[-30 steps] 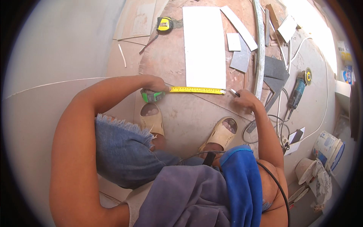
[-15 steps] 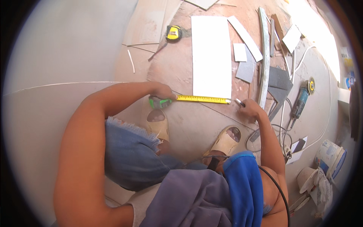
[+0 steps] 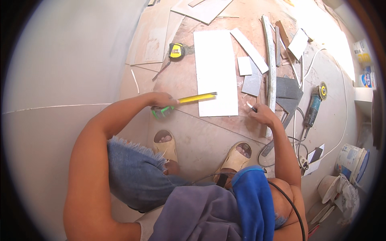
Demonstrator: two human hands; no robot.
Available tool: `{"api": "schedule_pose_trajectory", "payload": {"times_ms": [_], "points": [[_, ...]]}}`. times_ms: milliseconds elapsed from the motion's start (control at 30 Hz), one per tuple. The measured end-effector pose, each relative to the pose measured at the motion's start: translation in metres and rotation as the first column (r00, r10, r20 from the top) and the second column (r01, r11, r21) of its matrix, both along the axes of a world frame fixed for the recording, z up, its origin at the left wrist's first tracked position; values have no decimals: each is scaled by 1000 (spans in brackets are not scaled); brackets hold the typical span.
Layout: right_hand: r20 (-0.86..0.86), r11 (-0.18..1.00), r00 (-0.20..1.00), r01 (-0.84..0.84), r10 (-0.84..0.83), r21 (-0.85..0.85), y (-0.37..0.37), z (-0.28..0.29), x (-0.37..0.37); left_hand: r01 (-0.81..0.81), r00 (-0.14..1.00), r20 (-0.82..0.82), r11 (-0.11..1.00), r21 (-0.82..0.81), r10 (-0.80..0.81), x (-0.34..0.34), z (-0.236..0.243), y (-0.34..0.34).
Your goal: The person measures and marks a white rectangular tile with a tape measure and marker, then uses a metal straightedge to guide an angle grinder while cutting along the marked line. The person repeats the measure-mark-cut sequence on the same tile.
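Note:
My left hand [image 3: 164, 99] is closed around a green tape measure [image 3: 162, 112]. Its yellow blade [image 3: 197, 97] sticks out to the right, and the free end lies over the lower left part of a white rectangular tile [image 3: 216, 72]. Right of the tile's near edge, my right hand [image 3: 263, 115] grips a slim pen-like marker [image 3: 251, 107], white at the tip and dark along the body. The marker's tip is apart from the tile. A second tape measure, yellow and black [image 3: 176, 51], rests on the floor left of the tile.
White strip [image 3: 250, 50], small white offcut [image 3: 244, 66] and grey pieces [image 3: 289, 91] lie right of the tile, beside a long metal bar [image 3: 269, 68]. An angle grinder [image 3: 315, 105] with its cord lies farther right, near buckets [image 3: 350, 162]. Large tiles [image 3: 150, 36] lie far left.
The tape blade has come off the tile's near edge, shortened and swung up over the tile. My left hand has shifted slightly left. My right hand still holds the marker; the whole view has shifted.

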State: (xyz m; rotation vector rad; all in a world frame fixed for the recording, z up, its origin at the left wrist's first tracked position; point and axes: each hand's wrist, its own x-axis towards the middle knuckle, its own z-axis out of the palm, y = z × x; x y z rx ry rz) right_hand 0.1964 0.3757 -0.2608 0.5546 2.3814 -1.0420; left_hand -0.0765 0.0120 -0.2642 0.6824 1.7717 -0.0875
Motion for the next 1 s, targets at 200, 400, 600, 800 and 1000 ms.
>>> {"api": "schedule_pose_trajectory", "payload": {"times_ms": [200, 400, 600, 800, 1000], "points": [[-1, 999, 999, -43, 43, 26, 3, -3, 2, -48, 996, -85, 996, -76, 42, -15, 0, 1], [-71, 997, 997, 23, -29, -80, -5, 25, -15, 28, 907, -420, 996, 82, 9, -7, -9, -1], [105, 945, 973, 226, -206, -236, 1, 46, -35, 338, 803, -558, 931, 138, -209, 3, 0, 24], [-95, 973, 982, 143, -162, -180, 22, 54, -41, 273, 831, -520, 959, 72, -198, 1, 3, 43], [-62, 940, 987, 124, -151, -319, 2, 33, -44, 179, 979, -113, 983, 52, -172, 0, 21, 73]]}}
